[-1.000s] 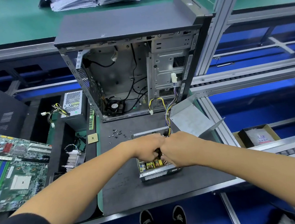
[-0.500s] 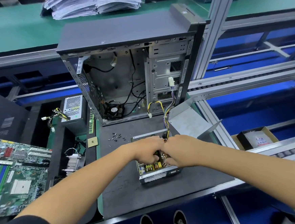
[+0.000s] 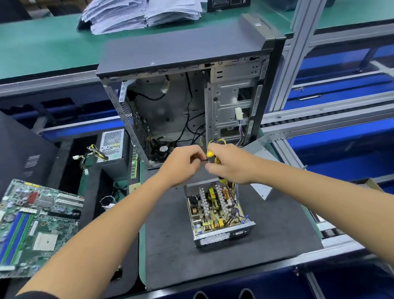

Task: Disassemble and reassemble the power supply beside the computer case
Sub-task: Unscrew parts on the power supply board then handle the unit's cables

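Power supply: open-topped, on the dark mat, near side of the computer case.
Right hand: grips a yellow-handled tool.
Left hand: fingers curled, pinching at the tool's end.
Around: motherboard left; metal cover right.
Change: both hands have lifted off the supply toward the case.

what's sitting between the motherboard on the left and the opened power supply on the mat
In the head view, the left forearm crosses that stretch between the motherboard and the open power supply, over bare dark mat.

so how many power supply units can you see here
2. The open grey metal power supply with its circuit board exposed sits on the dark mat below both hands. A closed grey metal power supply stands left of the case. Others may be hidden.
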Available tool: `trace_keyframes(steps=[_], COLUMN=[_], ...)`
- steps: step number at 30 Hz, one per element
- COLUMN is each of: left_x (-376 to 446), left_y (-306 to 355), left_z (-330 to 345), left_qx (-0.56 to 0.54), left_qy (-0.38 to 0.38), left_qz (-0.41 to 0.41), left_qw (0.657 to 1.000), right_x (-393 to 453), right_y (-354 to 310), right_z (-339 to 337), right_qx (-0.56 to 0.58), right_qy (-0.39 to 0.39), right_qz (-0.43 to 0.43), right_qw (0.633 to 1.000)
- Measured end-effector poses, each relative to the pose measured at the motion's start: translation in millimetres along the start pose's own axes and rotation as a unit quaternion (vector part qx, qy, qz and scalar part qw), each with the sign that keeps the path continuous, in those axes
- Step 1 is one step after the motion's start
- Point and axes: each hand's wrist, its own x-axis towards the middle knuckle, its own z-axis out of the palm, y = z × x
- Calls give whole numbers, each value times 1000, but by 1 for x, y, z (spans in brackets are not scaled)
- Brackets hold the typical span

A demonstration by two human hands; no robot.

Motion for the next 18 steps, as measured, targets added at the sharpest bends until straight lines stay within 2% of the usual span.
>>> trace_keyframes(steps=[4, 6, 9, 12, 18], left_x=[-5, -13, -26, -34, -33], left_y=[-57, -80, -105, -117, -132], left_z=[-7, -11, -16, -11, -3], left_qx=[26, 76, 96, 105, 75], left_qy=[53, 46, 28, 15, 38], left_qz=[-98, -137, -198, -214, -223], left_qw=[993, 987, 975, 971, 971], right_x=[24, 35, 55, 74, 98], right_y=[-16, -24, -32, -31, -18], right_z=[6, 15, 31, 42, 58], right_qx=[12, -7, -56, -75, -62], right_qy=[-3, -5, -49, -75, -94], right_qz=[-14, -25, -16, 6, 60], right_qw=[1000, 1000, 997, 994, 992])
